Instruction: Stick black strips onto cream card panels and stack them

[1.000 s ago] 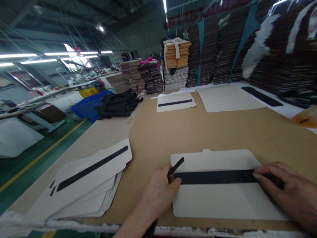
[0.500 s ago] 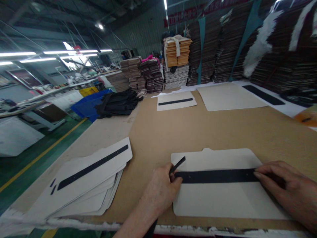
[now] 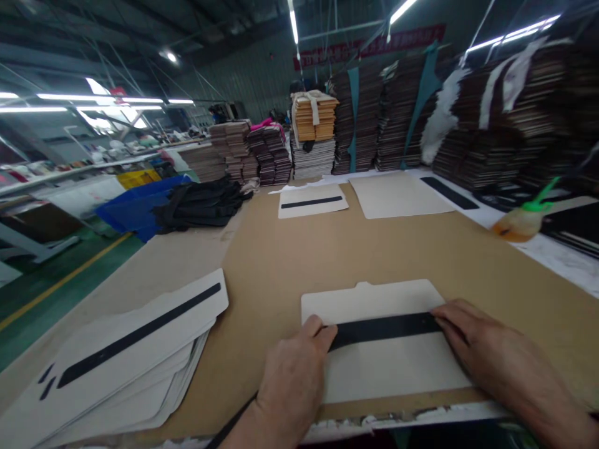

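A white board [image 3: 384, 374] with a tab on its far edge lies on the brown table cover [image 3: 327, 249] near the front edge. A black strip [image 3: 384, 327] runs across it from left to right. My left hand [image 3: 294, 380] rests curled on the strip's left end, thumb against it, and a second dark strip [image 3: 229, 427] trails out from under the wrist. My right hand [image 3: 496, 362] lies with fingers stretched flat on the strip's right end.
A stack of white boards with black strips [image 3: 131, 349] lies at the left. Farther off are another stripped board [image 3: 311, 201], a tan sheet [image 3: 397, 196], an orange bottle with a green cap [image 3: 519, 224], black bags [image 3: 201, 202], a blue bin [image 3: 126, 209] and tall board stacks [image 3: 355, 118].
The loose strip end that stuck up beside my left hand is now down under the hand. My right hand has slid left along the strip. The view has shifted right.
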Motion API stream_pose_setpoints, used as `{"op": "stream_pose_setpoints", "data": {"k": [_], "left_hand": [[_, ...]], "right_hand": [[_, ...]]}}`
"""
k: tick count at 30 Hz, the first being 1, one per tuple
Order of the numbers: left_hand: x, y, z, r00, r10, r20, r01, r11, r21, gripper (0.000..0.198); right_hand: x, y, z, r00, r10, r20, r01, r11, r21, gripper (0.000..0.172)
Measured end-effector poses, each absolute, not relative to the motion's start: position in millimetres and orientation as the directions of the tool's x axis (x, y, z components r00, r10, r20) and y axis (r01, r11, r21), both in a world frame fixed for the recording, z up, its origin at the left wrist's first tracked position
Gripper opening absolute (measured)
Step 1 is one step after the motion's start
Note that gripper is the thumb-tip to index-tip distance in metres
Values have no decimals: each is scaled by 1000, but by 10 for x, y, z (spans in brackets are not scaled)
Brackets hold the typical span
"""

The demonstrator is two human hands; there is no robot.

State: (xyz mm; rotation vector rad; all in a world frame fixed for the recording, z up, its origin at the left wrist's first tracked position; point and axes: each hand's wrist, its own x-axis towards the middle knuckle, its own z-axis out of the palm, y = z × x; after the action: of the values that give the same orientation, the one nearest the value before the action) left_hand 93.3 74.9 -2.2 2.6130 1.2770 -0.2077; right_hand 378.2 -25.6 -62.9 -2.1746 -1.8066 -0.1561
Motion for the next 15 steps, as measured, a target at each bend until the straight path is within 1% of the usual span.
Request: {"op": "stream_pose_setpoints", "data": {"k": [1, 2, 4, 6, 7, 10, 12, 15], "left_hand": [[938, 735, -28, 619, 752, -226, 780, -622, 68, 69], [937, 723, -37, 634, 741, -222, 762, -648, 12, 73], [920, 706, -65, 669, 716, -201, 720, -691, -66, 79], [893, 698, -103, 697, 691, -193, 684, -721, -112, 82], [881, 696, -122, 702, 685, -194, 674, -728, -128, 83], [873, 700, -164, 703, 679, -211, 664, -733, -144, 87], [886, 713, -168, 685, 685, -249, 673, -725, -146, 88], [872, 754, -158, 640, 706, -305, 702, -698, -142, 85]], "right_hand": [[3746, -276, -601, 153, 946, 287, 987, -134, -86, 32], [3711, -296, -579, 104, 950, 293, 994, -107, -5, 39], [3647, -332, -553, 9, 954, 301, 989, -53, 138, 55], [3600, -359, -550, -49, 954, 296, 973, -22, 231, 61], [3584, -370, -554, -60, 955, 290, 967, -17, 256, 62], [3563, -399, -562, -68, 959, 276, 965, -7, 262, 62], [3561, -406, -545, -61, 966, 251, 971, -1, 238, 61], [3559, -363, -492, -31, 980, 198, 983, -5, 181, 56]]}}
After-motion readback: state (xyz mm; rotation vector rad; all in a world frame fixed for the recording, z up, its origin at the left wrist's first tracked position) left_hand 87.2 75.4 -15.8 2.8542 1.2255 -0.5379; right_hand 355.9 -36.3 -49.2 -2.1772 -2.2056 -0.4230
